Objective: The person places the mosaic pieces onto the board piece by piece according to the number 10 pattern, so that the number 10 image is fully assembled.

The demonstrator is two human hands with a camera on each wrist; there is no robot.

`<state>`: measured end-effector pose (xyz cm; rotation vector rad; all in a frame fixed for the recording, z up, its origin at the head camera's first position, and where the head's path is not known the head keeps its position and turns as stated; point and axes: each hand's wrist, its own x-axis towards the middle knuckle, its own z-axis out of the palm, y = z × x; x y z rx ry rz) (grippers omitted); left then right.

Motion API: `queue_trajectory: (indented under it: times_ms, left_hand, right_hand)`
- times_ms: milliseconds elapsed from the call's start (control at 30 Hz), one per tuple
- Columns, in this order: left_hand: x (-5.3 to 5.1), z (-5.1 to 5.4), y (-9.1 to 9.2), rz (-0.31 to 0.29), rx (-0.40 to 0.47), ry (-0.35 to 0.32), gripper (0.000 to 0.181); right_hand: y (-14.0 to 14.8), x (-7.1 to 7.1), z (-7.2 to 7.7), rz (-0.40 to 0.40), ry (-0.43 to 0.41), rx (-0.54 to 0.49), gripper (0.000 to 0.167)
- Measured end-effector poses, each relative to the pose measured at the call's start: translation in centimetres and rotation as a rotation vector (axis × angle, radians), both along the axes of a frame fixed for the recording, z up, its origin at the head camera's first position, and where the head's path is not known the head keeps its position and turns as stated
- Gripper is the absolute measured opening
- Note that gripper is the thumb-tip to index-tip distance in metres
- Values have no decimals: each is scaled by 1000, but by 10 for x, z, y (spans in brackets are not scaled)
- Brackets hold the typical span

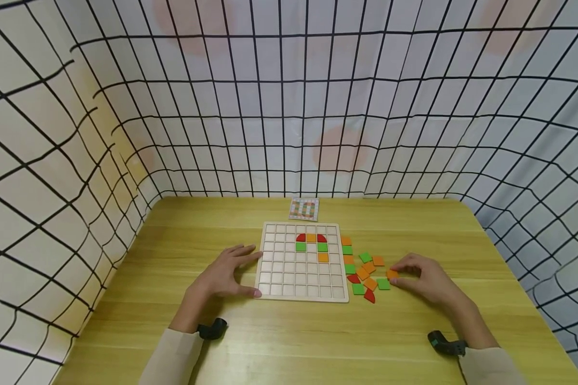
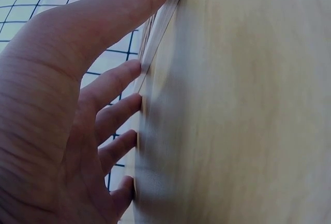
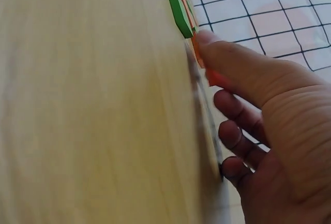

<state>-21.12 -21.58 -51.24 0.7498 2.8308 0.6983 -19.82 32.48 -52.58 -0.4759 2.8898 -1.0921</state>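
We seem to be at the picking-up step: our right hand (image 1: 426, 279) pinches an orange tile (image 1: 392, 274) just right of the loose pieces (image 1: 370, 284), our left hand (image 1: 222, 272) lies spread at the board (image 1: 301, 297)'s left edge; next probably calls for setting it in a bare square (image 1: 290, 266)

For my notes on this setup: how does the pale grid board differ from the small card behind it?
The pale grid board is much larger than the small card. The board holds separate coloured tiles; the card shows a coloured pattern. The left hand touches the board; no hand touches the card. Both lie on the table and show a grid.
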Motion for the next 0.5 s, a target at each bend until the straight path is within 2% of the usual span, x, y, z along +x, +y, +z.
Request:
queue_trajectory:
  times_ms: [200, 367, 500]
  left_hand:
    - [1, 1, 1, -2, 11, -7, 101]
    - [1, 1, 1, 4, 4, -13, 101]
    - [0, 2, 0, 0, 0, -5, 101]
  right_hand:
    - [-4, -6, 3, -38, -10, 17, 29]
    - [-18, -15, 10, -6, 56, 24, 30]
    - [-38, -23, 18, 24, 78, 10, 29]
